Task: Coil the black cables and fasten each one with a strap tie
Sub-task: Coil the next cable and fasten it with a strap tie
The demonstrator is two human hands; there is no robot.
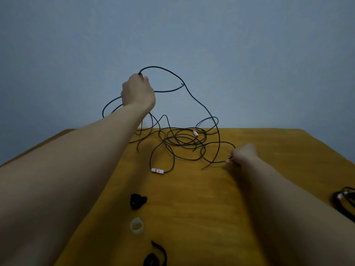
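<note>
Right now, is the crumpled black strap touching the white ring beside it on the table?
Apart. The head view shows a strip of bare yellow table between the black strap and the white ring.

- Left hand [138, 91]: bare, its back side is visible.
- Left forearm [67, 169]: bare along all its visible length.
- Right hand [243, 153]: bare.
- Right forearm [288, 198]: bare as well, up to the picture's edge.
</note>
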